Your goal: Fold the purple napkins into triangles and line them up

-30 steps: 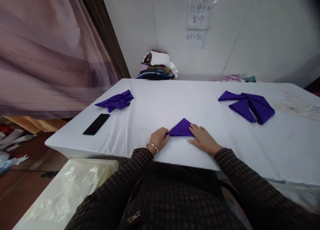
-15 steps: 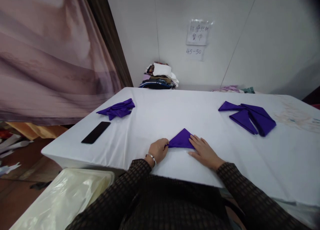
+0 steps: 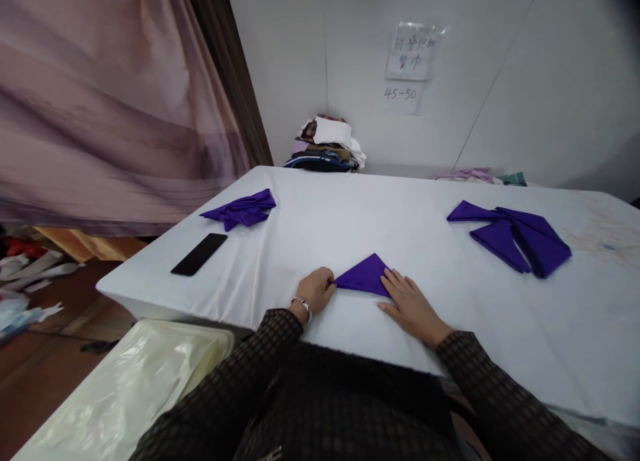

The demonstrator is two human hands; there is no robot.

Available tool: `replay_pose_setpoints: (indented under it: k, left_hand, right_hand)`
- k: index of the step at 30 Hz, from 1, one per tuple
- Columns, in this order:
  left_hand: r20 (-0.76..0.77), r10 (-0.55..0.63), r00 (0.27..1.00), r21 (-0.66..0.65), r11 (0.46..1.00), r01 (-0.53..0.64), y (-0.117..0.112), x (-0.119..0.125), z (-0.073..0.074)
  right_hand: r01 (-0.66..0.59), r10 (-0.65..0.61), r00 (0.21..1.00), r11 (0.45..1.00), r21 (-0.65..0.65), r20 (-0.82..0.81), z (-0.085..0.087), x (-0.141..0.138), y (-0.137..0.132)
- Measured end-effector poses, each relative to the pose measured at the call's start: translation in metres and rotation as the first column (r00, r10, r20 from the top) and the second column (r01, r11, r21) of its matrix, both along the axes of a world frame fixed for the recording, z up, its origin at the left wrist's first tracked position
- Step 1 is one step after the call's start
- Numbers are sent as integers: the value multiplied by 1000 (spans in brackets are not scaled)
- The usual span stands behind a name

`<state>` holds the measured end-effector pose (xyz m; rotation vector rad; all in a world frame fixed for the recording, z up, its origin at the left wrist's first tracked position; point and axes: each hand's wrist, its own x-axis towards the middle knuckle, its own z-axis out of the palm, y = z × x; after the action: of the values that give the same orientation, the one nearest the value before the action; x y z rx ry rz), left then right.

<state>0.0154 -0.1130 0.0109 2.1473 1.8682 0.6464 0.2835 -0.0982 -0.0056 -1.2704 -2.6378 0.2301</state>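
A purple cloth napkin [image 3: 364, 274], folded into a triangle, lies near the front edge of the white-covered table [image 3: 345, 214]. Its left corner is pinched between the thumb and fingers of my left hand [image 3: 316, 291], which wears a bracelet at the wrist. My right hand [image 3: 413, 307] rests flat on the napkin's right end, fingers stretched out, covering that corner. Folded purple napkins [image 3: 513, 234] lie at the right, partly overlapping. A crumpled bunch of purple cloth [image 3: 243, 209] sits at the left.
A black phone-like slab [image 3: 199, 254] lies on the table's left side. Behind the table is a stack of folded clothes [image 3: 327, 144], with more cloth [image 3: 470, 175] farther right. A plastic-covered pale bin [image 3: 145, 381] stands at the lower left, below a hanging curtain [image 3: 100, 107].
The camera view has shifted slightly, moving the background a little. Both hands keep their places on the triangular napkin, whose shape looks nearly the same.
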Motion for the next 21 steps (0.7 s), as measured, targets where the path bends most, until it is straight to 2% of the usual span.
replay_pose_setpoints:
  k: [4, 12, 21]
  left_hand:
    - [55, 38, 998, -33, 999, -36, -2, 1, 1]
    - [168, -24, 985, -28, 999, 29, 1, -4, -1]
    - [178, -183, 967, 21, 983, 182, -8, -15, 5]
  right_hand:
    - [-2, 2, 1000, 1000, 2, 3, -1, -1, 0]
    - [-11, 11, 1000, 999, 42, 2, -5, -1, 1]
    - [-9, 8, 1000, 999, 50, 14, -8, 1, 2]
